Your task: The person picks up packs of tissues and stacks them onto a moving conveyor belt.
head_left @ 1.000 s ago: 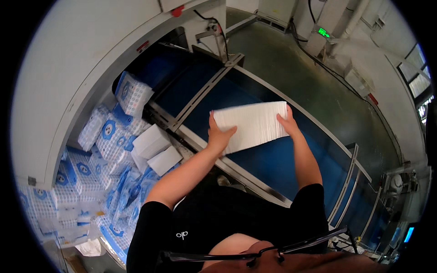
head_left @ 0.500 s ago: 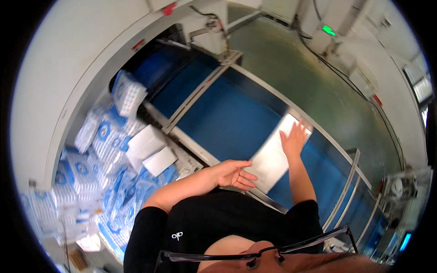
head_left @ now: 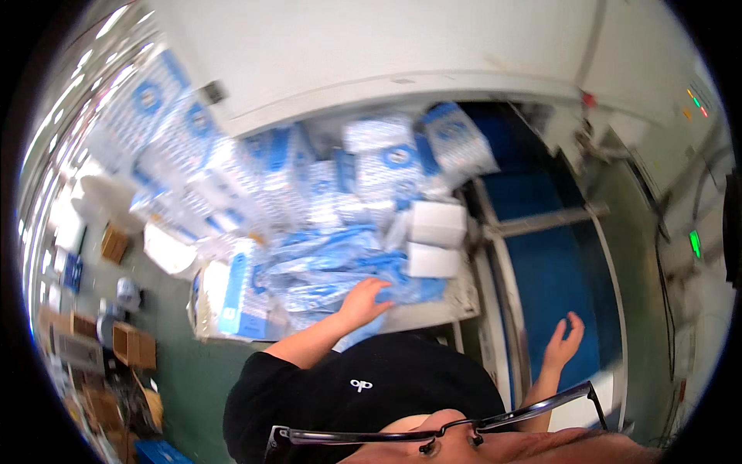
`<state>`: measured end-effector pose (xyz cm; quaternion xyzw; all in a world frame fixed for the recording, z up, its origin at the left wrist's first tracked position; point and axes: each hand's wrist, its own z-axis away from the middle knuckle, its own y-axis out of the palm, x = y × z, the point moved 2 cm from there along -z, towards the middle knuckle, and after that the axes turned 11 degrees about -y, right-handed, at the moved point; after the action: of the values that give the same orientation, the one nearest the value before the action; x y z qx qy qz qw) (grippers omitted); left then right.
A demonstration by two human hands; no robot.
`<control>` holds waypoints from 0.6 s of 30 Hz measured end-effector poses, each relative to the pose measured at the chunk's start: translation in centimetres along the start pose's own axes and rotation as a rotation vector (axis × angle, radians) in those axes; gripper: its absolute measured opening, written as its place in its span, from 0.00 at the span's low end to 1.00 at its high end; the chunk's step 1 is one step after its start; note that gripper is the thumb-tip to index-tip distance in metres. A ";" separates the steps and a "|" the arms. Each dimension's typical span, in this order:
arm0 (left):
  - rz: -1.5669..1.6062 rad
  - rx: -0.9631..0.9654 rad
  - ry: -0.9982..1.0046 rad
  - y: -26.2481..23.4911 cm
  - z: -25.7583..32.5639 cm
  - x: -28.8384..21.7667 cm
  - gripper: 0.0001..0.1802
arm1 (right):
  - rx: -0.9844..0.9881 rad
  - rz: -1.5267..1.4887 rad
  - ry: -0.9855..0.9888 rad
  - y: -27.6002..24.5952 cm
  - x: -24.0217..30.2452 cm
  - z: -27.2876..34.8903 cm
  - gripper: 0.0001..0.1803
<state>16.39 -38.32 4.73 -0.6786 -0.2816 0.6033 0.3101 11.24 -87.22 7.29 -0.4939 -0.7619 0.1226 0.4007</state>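
Note:
My left hand (head_left: 365, 300) rests on a heap of flat blue-and-white plastic bags (head_left: 325, 271) piled on a table to my left, fingers spread over the top bag. My right hand (head_left: 563, 344) hovers open and empty above the blue conveyor belt (head_left: 556, 271), palm turned inward. Two white rectangular packs (head_left: 435, 240) lie at the near right corner of the heap, close to the belt's metal rail.
More blue-and-white bagged packs (head_left: 232, 155) are stacked against the white machine housing (head_left: 371, 54). A green indicator light (head_left: 694, 243) glows on the right. Cardboard boxes (head_left: 131, 344) stand on the green floor at the left.
My head has turned left from the belt to the heap of bags. The white sheet pack has left my hands; my left hand moved onto the bags, and my right lifted off.

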 end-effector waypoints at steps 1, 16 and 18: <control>-0.078 -0.104 0.108 -2.1 0.7 0.5 0.23 | 0.090 -0.091 -0.056 2.9 2.4 -0.1 0.16; -0.185 -1.123 -0.411 -34.3 -5.4 16.0 0.20 | 0.413 -0.670 -0.604 18.4 29.3 0.8 0.13; -0.155 -1.060 -0.259 -33.4 -6.0 16.7 0.18 | 0.440 -0.670 -0.586 18.7 29.5 1.3 0.13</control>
<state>23.97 -4.50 19.81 -0.6393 -0.6319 0.4329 -0.0675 16.89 -52.82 10.01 -0.0705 -0.9154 0.2789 0.2817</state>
